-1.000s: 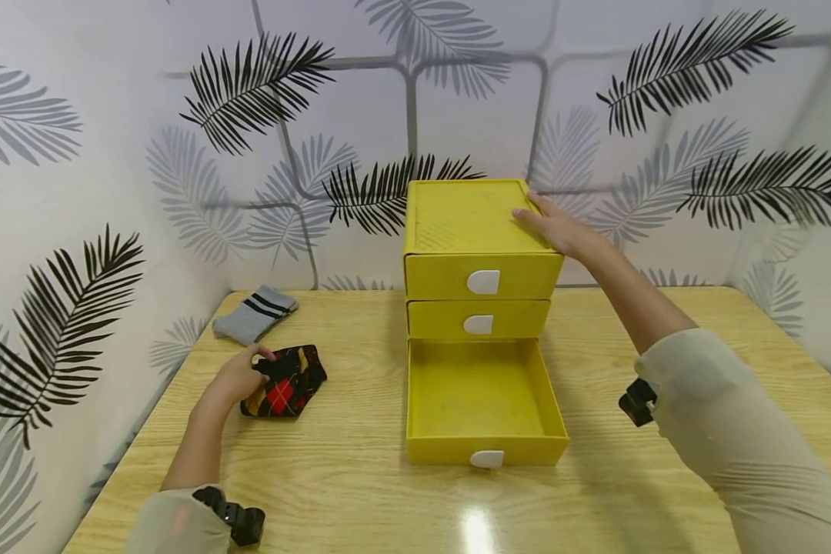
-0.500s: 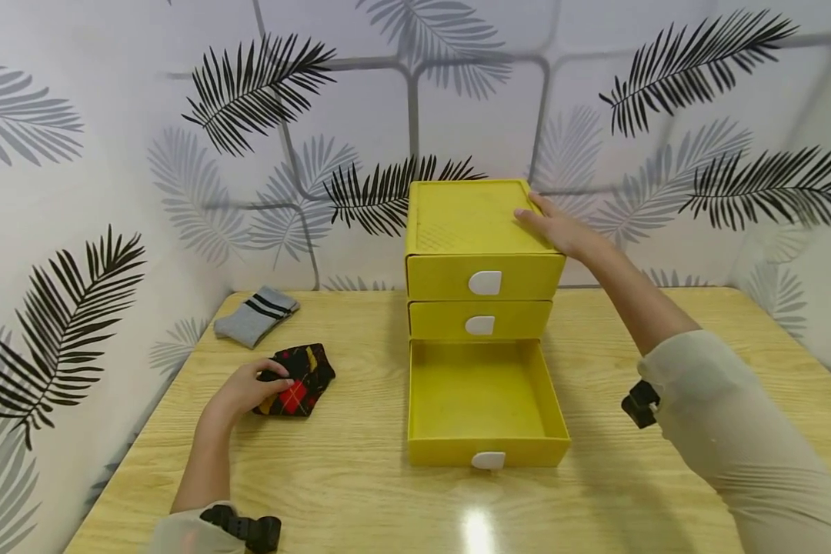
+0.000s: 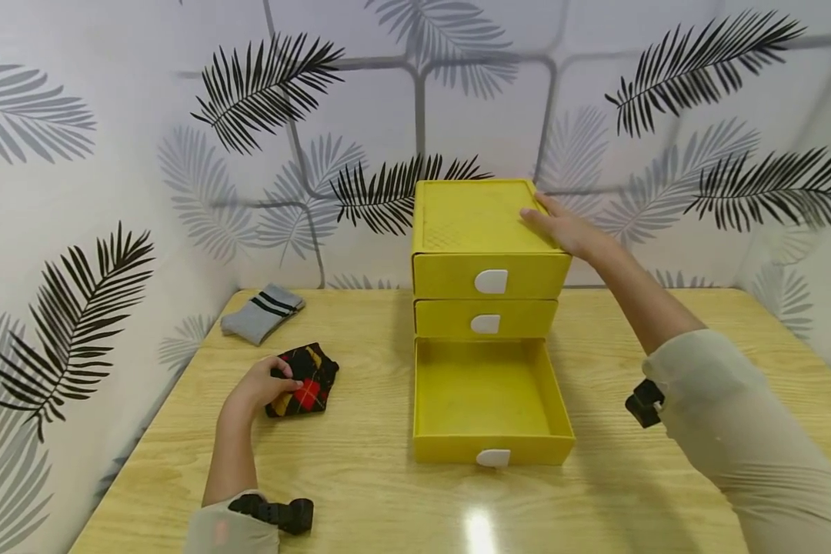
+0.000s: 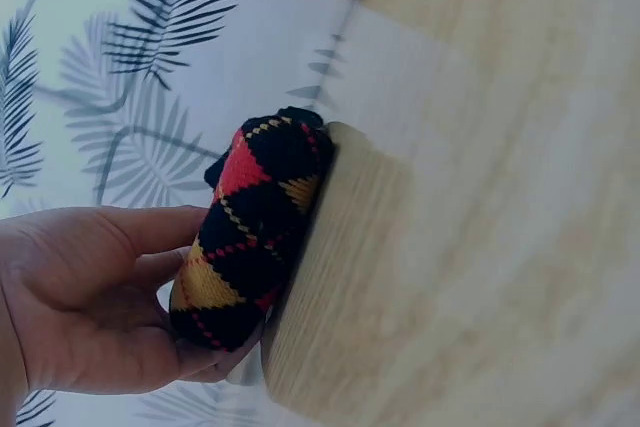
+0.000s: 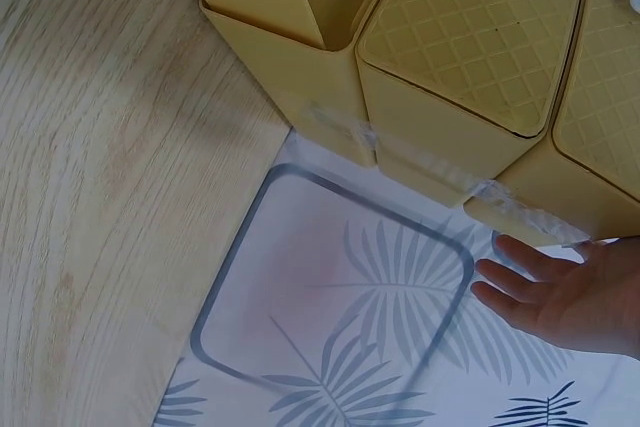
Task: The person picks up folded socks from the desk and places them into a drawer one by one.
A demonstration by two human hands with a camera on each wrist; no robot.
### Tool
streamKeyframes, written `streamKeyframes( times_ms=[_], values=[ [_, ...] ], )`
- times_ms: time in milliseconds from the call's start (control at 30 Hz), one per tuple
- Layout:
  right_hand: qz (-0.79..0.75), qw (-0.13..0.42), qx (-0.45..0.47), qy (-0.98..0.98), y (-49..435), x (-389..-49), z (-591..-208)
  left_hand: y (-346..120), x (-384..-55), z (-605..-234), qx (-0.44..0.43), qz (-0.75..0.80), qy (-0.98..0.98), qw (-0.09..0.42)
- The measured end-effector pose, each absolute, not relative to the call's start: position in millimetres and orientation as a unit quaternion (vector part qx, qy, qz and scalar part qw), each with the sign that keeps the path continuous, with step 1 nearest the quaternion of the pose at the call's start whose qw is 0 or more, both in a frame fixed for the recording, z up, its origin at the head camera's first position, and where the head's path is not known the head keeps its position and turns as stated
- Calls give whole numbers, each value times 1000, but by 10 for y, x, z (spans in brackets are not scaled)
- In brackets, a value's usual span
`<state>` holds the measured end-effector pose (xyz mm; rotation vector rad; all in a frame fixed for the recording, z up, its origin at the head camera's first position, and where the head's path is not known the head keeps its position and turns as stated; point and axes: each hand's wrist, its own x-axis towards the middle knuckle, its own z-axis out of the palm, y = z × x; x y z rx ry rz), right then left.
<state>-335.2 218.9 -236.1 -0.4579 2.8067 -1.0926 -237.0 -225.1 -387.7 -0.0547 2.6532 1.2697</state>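
My left hand (image 3: pixel 255 389) holds a folded argyle sock (image 3: pixel 309 394), black with red and yellow diamonds, low over the left part of the table. Up close in the left wrist view, the thumb and fingers pinch one end of the sock (image 4: pixel 255 232). At the yellow drawer cabinet (image 3: pixel 474 219), my right hand (image 3: pixel 569 229) rests on the top right edge with its fingers extended. The cabinet's bottom drawer (image 3: pixel 485 400) is pulled out and holds nothing. Its two upper drawers are closed.
A grey folded sock (image 3: pixel 261 315) with black stripes lies at the table's back left, behind the argyle sock. White tabs mark the drawer fronts. A leaf-patterned wall covering (image 3: pixel 360 108) rises behind the wooden table (image 3: pixel 360 492).
My left hand has shifted a little to the right with the argyle sock, and the fingers lie further over it. The right hand stays on the cabinet. The head view has turned slightly.
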Motion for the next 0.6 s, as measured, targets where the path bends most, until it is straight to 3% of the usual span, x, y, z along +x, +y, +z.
streamKeyframes(
  times_ms=[400, 600],
  values=[
    [-356, 43, -144, 922, 2164, -3351, -2357, -2212, -2303, -3733, -37, 347, 929, 121],
    [-359, 43, -144, 921, 2179, -3363, -2375, -2301, -2321, -3854, -3, 419, 899, 128]
  ],
)
